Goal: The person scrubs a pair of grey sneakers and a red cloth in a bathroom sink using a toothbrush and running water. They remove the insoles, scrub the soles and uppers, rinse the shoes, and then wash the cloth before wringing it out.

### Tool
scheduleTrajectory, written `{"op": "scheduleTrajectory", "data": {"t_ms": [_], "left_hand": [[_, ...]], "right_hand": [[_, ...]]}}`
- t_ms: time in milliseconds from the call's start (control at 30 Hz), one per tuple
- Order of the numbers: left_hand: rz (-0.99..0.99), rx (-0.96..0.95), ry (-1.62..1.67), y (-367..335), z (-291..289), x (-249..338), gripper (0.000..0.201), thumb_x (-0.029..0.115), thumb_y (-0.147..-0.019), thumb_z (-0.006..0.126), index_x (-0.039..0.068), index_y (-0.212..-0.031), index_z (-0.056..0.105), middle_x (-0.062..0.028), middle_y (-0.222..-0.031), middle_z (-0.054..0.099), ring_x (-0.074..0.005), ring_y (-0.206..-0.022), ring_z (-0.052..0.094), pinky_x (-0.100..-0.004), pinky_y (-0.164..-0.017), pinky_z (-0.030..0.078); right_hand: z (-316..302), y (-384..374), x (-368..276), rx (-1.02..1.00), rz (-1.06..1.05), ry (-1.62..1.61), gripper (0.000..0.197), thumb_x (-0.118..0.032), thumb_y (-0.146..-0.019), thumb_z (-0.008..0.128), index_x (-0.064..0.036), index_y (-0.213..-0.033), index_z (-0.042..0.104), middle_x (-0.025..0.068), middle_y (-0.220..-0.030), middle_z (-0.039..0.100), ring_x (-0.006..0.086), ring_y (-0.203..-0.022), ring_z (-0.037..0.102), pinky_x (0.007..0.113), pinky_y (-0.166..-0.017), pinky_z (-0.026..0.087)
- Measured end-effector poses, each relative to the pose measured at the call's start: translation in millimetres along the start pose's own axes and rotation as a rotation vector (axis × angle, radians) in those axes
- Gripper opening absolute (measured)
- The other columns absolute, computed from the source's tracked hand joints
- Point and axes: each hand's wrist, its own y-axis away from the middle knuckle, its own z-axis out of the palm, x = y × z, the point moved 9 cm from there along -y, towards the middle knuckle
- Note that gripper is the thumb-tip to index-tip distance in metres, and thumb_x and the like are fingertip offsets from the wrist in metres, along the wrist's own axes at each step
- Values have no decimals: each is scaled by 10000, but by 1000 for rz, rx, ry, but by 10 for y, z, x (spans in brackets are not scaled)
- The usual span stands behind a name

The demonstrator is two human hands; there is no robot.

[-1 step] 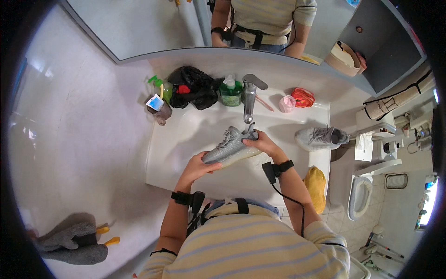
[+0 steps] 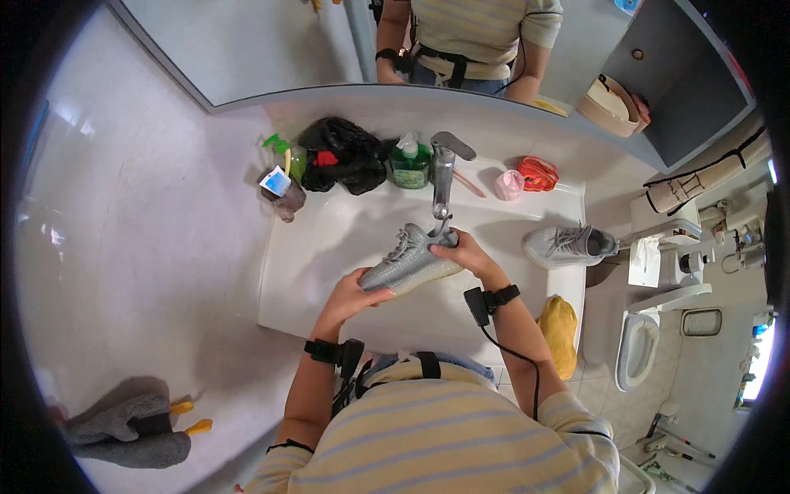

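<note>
A grey lace-up sneaker (image 2: 405, 262) is held tilted over the white sink (image 2: 306, 272), its heel end just under the faucet (image 2: 443, 177). My left hand (image 2: 352, 298) is closed round the toe end, with the thumb along the side. Around the heel, my right hand (image 2: 466, 253) grips the shoe near its opening. Its pale sole edge faces me. The matching grey sneaker (image 2: 568, 245) rests on the sink's right ledge. I cannot tell whether water is running from the spout.
Behind the basin stand a green soap bottle (image 2: 410, 165), a black plastic bag (image 2: 341, 156), a pink cup (image 2: 509, 185) and a red packet (image 2: 537, 173). A yellow cloth (image 2: 559, 336) lies at the right edge. The toilet (image 2: 638, 350) is farther right; a grey cloth (image 2: 136, 432) lies lower left.
</note>
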Motion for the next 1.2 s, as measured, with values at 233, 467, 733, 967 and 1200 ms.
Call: {"op": "scheduleTrajectory", "data": {"t_ms": [233, 467, 733, 967, 1200], "left_hand": [[254, 117, -152, 70, 7, 169, 722, 274, -629, 802, -47, -1193, 486, -141, -1113, 576, -196, -1008, 557, -297, -867, 437], [348, 114, -185, -100, 59, 23, 753, 258, -614, 805, -23, -1224, 465, -150, -1158, 551, -207, -1055, 537, -310, -890, 426], [230, -77, 127, -396, 201, -211, 814, 214, -631, 802, 15, -1298, 381, -91, -1191, 513, -189, -1084, 497, -302, -932, 383], [230, -142, 189, -420, 401, -173, 837, 184, -646, 794, 26, -1328, 334, -90, -1249, 457, -194, -1153, 441, -313, -970, 346], [59, -197, 357, -397, 467, 94, 632, 223, -822, 646, 46, -1335, 322, -69, -1263, 444, -172, -1166, 440, -353, -969, 367]], "right_hand": [[-212, -45, 137, 258, 252, -291, 492, -411, -842, 553, 72, -913, 621, 96, -831, 628, 173, -713, 569, 298, -701, 454], [-523, -100, 190, 514, 204, 156, 363, -275, -760, 551, 82, -739, 614, 181, -632, 599, 269, -580, 583, 382, -575, 460], [-687, -210, -390, 616, 231, 488, 388, -324, -755, 549, 59, -746, 611, 276, -727, 587, 402, -733, 607, 453, -660, 474], [-783, -63, -485, 667, 57, 470, 392, -342, -774, 558, 43, -729, 611, 281, -738, 579, 408, -754, 598, 457, -655, 470], [-900, 2, -1045, 758, 124, 733, 387, -363, -797, 555, 16, -753, 615, 244, -762, 604, 397, -768, 600, 460, -672, 476]]}}
